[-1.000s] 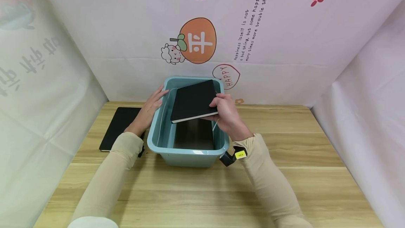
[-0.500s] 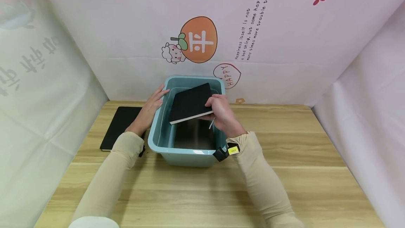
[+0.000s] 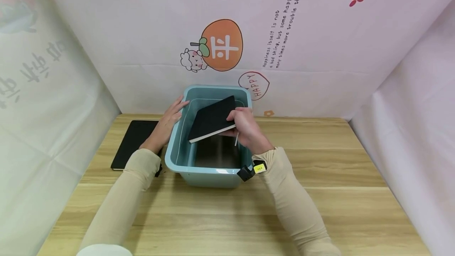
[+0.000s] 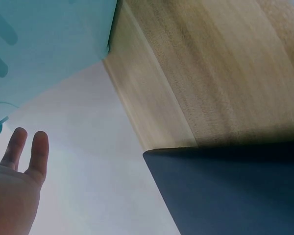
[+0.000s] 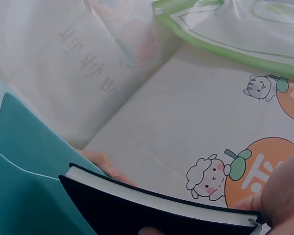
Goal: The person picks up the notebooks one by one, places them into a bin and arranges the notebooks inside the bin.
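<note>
A black notebook [image 3: 212, 118] with white page edges hangs tilted inside the mouth of a blue plastic bin [image 3: 204, 170]. My right hand [image 3: 249, 130] grips its right edge, thumb on the cover and fingers beneath. In the right wrist view the notebook [image 5: 137, 208] shows its page edge upward. Against the bin's left rim rests my left hand [image 3: 166, 125], its fingers fairly straight. The left wrist view shows part of that hand [image 4: 19, 183] beside the bin [image 4: 54, 44]. Low in the bin lies a dark flat surface [image 3: 217, 152]; I cannot tell what it is.
A second black notebook [image 3: 134, 141] lies on the wooden table [image 3: 220, 220] left of the bin, partly behind the left forearm. A printed white curtain [image 3: 302, 42] stands behind the bin and along both sides. A thin pale strip [image 3: 236, 139] hangs by the right hand.
My right hand has moved a little left and lower, carrying the notebook down into the bin at a steeper tilt. The left hand stays on the rim.
</note>
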